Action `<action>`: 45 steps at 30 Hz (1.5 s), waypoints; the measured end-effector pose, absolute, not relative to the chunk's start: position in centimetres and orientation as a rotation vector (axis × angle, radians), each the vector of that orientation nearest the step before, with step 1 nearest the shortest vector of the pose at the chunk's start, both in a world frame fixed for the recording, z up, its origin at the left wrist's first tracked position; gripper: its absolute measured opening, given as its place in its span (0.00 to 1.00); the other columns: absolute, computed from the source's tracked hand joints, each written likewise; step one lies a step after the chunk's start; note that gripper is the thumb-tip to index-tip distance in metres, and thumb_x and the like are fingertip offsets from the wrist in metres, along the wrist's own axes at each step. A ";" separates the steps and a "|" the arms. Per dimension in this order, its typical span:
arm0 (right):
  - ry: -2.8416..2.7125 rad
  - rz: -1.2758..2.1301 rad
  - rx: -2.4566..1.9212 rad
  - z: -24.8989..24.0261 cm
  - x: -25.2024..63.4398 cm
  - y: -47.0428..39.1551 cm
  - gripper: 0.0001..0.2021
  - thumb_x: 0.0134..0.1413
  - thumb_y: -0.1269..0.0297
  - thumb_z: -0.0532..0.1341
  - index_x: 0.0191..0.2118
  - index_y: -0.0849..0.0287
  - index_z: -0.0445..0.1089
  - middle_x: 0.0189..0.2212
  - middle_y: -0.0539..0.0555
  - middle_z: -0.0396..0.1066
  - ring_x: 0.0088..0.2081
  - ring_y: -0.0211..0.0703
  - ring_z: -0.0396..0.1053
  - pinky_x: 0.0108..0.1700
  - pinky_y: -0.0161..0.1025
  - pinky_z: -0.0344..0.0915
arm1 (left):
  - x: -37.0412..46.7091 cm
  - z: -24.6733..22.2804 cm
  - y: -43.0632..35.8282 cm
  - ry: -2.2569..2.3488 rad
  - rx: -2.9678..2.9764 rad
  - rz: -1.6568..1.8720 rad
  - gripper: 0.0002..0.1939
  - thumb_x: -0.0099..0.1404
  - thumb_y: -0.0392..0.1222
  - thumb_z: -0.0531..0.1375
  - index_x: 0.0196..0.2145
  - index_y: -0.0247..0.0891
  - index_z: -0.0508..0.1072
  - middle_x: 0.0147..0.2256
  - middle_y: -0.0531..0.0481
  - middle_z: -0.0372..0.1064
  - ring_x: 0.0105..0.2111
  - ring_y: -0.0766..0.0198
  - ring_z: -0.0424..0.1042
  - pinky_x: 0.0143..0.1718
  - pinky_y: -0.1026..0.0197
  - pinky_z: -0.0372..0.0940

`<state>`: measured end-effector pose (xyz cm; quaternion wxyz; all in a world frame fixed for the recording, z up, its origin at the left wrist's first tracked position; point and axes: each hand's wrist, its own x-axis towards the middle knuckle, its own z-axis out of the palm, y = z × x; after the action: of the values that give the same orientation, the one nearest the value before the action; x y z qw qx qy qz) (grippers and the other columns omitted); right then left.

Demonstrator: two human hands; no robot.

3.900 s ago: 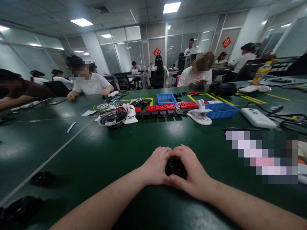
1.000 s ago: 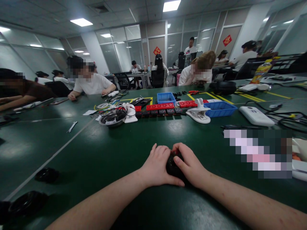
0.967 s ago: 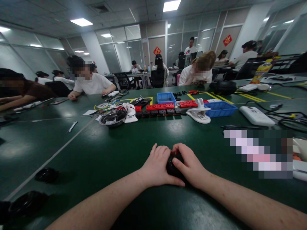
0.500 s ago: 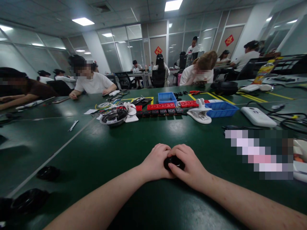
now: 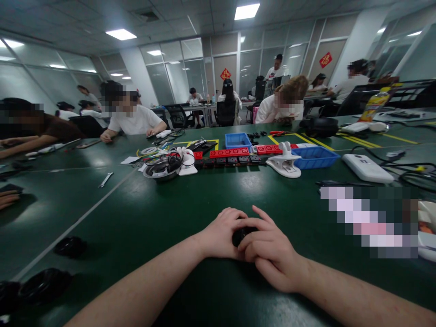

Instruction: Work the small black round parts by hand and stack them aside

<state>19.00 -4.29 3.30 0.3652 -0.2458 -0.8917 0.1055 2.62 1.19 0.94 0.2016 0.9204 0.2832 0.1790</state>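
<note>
At the near middle of the table, a glossy black round object [image 5: 242, 236] is largely covered by my fingers, so its exact kind cannot be made out. My left hand [image 5: 223, 234] wraps round its left side, low over the green tabletop. From the right, my right hand [image 5: 269, 250] has curled fingers against the same object. One finger of that hand reaches across its top and another points up, clear of it. Similar black, ring-like shiny things lie at the left: one ring [image 5: 70, 246] and a larger ring [image 5: 46, 286].
Red and black socket strips [image 5: 230, 153], a metal bowl [image 5: 162, 169] with wires, a white clip stand [image 5: 285, 161] and a blue bin [image 5: 316, 157] line the far middle. A wrench [image 5: 106, 180] lies left. A white power bank [image 5: 368, 168] lies right. People sit around.
My right hand has turned and shifted slightly, one finger now raised and others curled at the object's near side. My left hand stays put. Another person's hand has appeared at the left edge.
</note>
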 end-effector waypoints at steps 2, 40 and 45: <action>-2.250 0.243 -0.687 3.2 19.1 -4.1 0.10 0.44 0.73 0.50 0.32 0.55 0.65 0.32 0.49 0.70 0.44 0.45 0.63 0.57 0.54 0.41 | 2.7 1.0 1.1 0.798 2.578 0.483 0.33 0.42 0.50 0.65 0.46 0.40 0.62 0.45 0.48 0.60 0.46 0.55 0.59 0.53 0.51 0.50; -2.213 0.365 -0.712 3.0 19.2 -4.0 0.10 0.47 0.64 0.52 0.37 0.56 0.62 0.34 0.52 0.68 0.41 0.45 0.64 0.55 0.52 0.46 | 2.7 1.3 1.0 0.781 2.550 0.422 0.34 0.45 0.52 0.64 0.49 0.41 0.60 0.47 0.47 0.60 0.49 0.53 0.58 0.56 0.45 0.44; -2.124 0.330 -0.965 2.0 19.0 -3.1 0.21 0.48 0.47 0.53 0.40 0.60 0.59 0.36 0.58 0.64 0.37 0.48 0.61 0.42 0.49 0.58 | 3.2 1.4 0.3 0.939 2.525 0.426 0.38 0.42 0.56 0.64 0.49 0.39 0.58 0.46 0.44 0.60 0.49 0.51 0.58 0.57 0.40 0.39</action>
<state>18.99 -3.08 2.03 0.3827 -0.3782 -0.8329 0.1294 3.21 0.32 1.42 0.2053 0.9060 0.3370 0.1529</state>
